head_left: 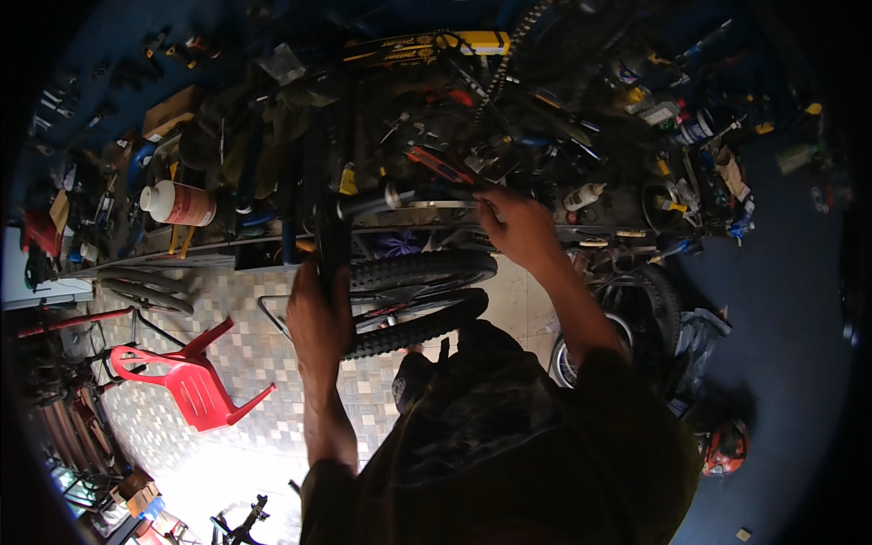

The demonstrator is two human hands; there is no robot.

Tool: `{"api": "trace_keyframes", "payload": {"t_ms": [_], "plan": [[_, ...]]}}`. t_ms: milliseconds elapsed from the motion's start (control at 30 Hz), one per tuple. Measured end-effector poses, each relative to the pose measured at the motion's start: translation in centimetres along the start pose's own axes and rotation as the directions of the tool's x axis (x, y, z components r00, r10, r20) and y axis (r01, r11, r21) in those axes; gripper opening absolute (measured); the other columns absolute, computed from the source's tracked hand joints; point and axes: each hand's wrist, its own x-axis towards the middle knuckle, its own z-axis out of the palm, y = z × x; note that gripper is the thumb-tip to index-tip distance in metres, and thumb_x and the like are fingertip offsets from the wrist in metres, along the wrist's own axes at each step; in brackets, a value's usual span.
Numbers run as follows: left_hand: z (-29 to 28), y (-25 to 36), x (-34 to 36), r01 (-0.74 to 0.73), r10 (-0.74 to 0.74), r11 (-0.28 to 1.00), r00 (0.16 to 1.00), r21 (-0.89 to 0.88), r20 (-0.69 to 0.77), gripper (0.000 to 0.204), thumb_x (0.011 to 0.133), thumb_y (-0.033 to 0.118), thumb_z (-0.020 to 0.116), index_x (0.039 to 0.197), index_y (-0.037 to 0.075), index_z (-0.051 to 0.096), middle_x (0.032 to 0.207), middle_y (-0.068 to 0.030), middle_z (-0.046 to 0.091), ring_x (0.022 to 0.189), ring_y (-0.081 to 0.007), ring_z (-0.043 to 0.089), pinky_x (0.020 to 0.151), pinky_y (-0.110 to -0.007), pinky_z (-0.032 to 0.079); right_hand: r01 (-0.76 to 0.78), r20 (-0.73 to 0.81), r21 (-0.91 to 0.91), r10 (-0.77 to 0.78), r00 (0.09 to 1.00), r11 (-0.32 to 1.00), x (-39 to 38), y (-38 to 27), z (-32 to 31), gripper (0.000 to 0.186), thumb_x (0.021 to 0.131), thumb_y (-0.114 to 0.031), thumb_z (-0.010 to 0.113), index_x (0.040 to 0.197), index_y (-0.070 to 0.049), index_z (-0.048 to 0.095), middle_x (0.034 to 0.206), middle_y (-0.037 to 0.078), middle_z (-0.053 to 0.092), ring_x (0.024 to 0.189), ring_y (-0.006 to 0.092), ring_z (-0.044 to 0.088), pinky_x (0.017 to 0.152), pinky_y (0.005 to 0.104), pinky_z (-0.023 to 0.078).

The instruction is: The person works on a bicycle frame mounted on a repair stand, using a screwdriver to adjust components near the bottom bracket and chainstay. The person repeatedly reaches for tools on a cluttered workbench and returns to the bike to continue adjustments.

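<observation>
Bench (236,243) stretches across the view, its top crowded with tools, bottles and loose parts. Below it lies a floor (263,318) of small mottled tiles. A red plastic armchair (204,400) stands at the lower left, tilted in this view. Just below the bench edge, two black knobby bicycle tires (427,265) sit one beside the other, between the person's arms; another bicycle wheel (668,309) leans farther right.

Nearer the person, at the bench's front edge, is a black tubular part (332,236), with a silver tube (371,203) reaching rightward from its upper end to a shiny ring (392,195). The left hand (316,313) is closed around the black tubular part, below that tube. The right hand (520,229) is curled, fingertips at the far dark end of the same assembly; whether it grips that end or a slender tool, I cannot tell.

At the back of the bench lies a long yellow-and-black box (490,43) with printed lettering along its side. A bicycle chain (498,80) hangs near it. A white-capped bottle (189,203) lies on its side, its reddish label carrying print too small to read. Smallest is a white squeeze bottle (584,196), right of the right hand.
</observation>
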Motion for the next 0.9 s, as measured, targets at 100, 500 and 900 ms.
{"api": "trace_keyframes", "payload": {"t_ms": [100,500,900], "plan": [[1.1,3.1,4.7,-0.117,0.134,0.964,0.989,0.24,-0.058,0.048,0.098,0.025,0.064,0.138,-0.002,0.054,0.109,-0.0271,0.069,0.097,-0.0451,0.07,0.076,-0.053,0.055,-0.022,-0.028,0.027,0.023,0.999,0.999,-1.9,1.8,-1.8,0.018,0.093,-0.02,0.066,0.109,-0.012,0.072,0.084,0.013,0.075,0.073,0.0333,0.073,0.066,0.0456,0.057],[12.3,9.2,22.8,-0.011,-0.076,0.759,0.991,0.651,0.106,0.036,0.1,0.021,0.049,0.116,-0.005,0.068,0.111,-0.0271,0.073,0.106,-0.0437,0.071,0.089,-0.052,0.059,0.007,-0.011,0.149,-0.005,1.0,0.989,-6.7,9.4,-6.1,0.023,0.096,-0.023,0.067,0.116,-0.012,0.073,0.096,0.012,0.076,0.077,0.0304,0.074,0.067,0.0409,0.058],[14.0,8.5,23.1,-0.059,0.133,0.707,0.99,0.705,-0.05,0.05,0.094,0.033,0.065,0.133,0.003,0.059,0.126,-0.0246,0.066,0.117,-0.0439,0.064,0.098,-0.054,0.051,0.055,0.167,0.274,-0.104,0.981,0.96,-7.7,12.6,-6.7,0.026,0.1,-0.026,0.06,0.117,-0.01,0.07,0.104,0.012,0.075,0.091,0.0344,0.073,0.079,0.0469,0.058]]}}
